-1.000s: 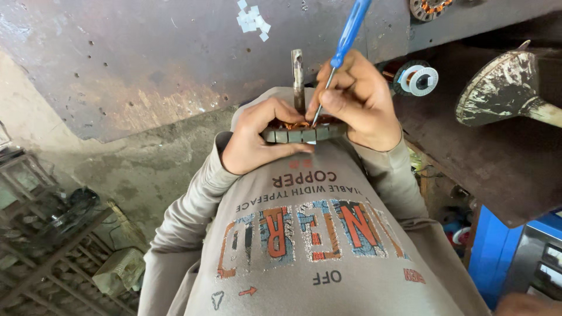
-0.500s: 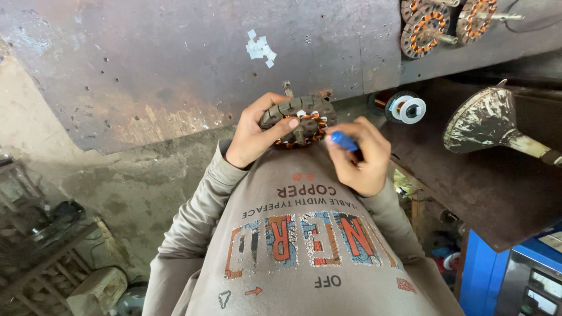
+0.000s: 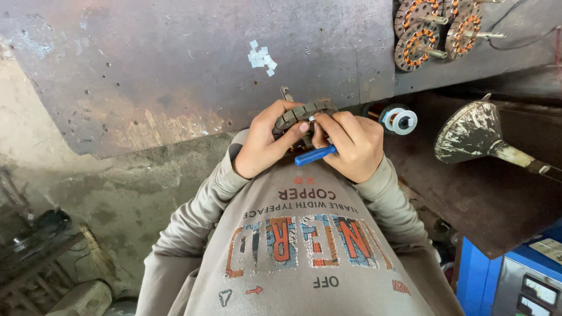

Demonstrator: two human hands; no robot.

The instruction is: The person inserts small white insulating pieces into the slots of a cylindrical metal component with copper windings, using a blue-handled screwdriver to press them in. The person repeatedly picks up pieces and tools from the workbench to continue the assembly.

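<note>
The blue-handled screwdriver (image 3: pixel 315 155) lies nearly level, handle end pointing left, clamped in the right hand (image 3: pixel 351 146), just near of the stator (image 3: pixel 304 114) gripped by the left hand (image 3: pixel 266 146).

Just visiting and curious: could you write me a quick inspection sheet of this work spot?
Surface: worn, rusty metal bench, scraps of white tape on it.
Job's things: round stator held against the chest; blue-handled tool.
Clutter: three wound stators, tape roll, dirty funnel.
Grips: left hand on the stator; right hand holds the tool.
Cables: thin black wire at top right.
Surroundings: concrete floor, blue machine.
</note>
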